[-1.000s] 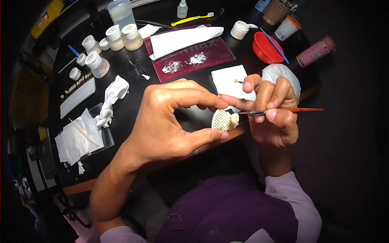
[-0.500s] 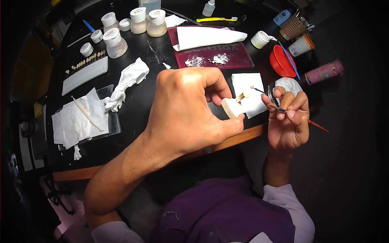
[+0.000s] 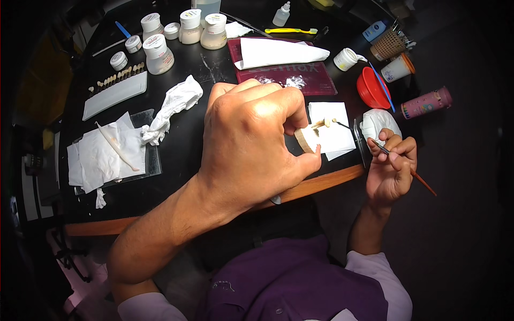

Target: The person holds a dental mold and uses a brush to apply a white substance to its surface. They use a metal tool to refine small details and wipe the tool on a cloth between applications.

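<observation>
My left hand [image 3: 251,139] is raised over the front of the black table. Its thumb and fingers pinch a pale plaster dental model [image 3: 306,139] by its base, with cream tooth shapes [image 3: 321,123] jutting out to the right. To the right, my right hand [image 3: 391,166] grips a thin brush [image 3: 425,184] with an orange-brown handle, its front end pointing up and left, apart from the model. Between the two hands, over white paper [image 3: 337,144], shows a thin dark stick [image 3: 344,125] with a pale tip; whether it touches the model I cannot tell.
Powder jars [image 3: 159,56] and a tooth shade guide [image 3: 116,91] stand far left, near tissues [image 3: 174,104]. A dark red slab [image 3: 321,80] bears folded paper [image 3: 278,52] and white powder. On the right are a red bowl [image 3: 369,88], crumpled white material [image 3: 379,122] and a pink bottle [image 3: 426,102].
My right hand has drawn back to the right with the brush, away from the model. The left hand keeps its pinch on the model. The whole view has shifted slightly.
</observation>
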{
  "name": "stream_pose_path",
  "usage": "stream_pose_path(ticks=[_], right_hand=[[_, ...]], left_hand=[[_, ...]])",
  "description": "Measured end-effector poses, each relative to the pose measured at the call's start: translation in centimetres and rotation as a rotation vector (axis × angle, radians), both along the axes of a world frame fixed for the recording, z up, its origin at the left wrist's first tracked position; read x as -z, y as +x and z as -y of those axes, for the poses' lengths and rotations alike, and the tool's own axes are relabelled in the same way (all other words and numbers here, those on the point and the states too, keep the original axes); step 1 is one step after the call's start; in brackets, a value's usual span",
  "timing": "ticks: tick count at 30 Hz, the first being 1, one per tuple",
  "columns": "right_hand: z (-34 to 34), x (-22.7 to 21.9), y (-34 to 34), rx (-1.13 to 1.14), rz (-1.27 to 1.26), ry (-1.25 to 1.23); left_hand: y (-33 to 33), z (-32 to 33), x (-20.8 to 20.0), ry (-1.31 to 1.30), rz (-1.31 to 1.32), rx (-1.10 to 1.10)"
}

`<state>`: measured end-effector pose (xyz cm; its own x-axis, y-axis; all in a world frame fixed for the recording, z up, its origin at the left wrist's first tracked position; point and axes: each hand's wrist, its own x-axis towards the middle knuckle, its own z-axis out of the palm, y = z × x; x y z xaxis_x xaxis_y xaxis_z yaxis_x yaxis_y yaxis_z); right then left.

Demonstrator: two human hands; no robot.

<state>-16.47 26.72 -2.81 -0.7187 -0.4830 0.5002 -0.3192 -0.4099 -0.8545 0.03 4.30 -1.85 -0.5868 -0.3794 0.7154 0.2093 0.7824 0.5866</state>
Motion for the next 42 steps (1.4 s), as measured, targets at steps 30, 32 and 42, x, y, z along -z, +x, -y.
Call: stream_pose_path(ticks=[30,32,42], right_hand=[[-1.2,-1.5,-2.1,0.161,-0.238,0.171],[-1.3,-1.6,-2.2,0.166,-0.235,0.169],[-1.6,-3.3,-3.2,0.214,-0.303,0.183]], left_hand=[[0.4,-0.3,-0.6,-0.152,-0.025,-0.083],[0.4,-0.3,-0.6,-0.161,-0.034,-0.082],[0.3,-0.3,-0.7,-0.194,-0.026,-0.089]])
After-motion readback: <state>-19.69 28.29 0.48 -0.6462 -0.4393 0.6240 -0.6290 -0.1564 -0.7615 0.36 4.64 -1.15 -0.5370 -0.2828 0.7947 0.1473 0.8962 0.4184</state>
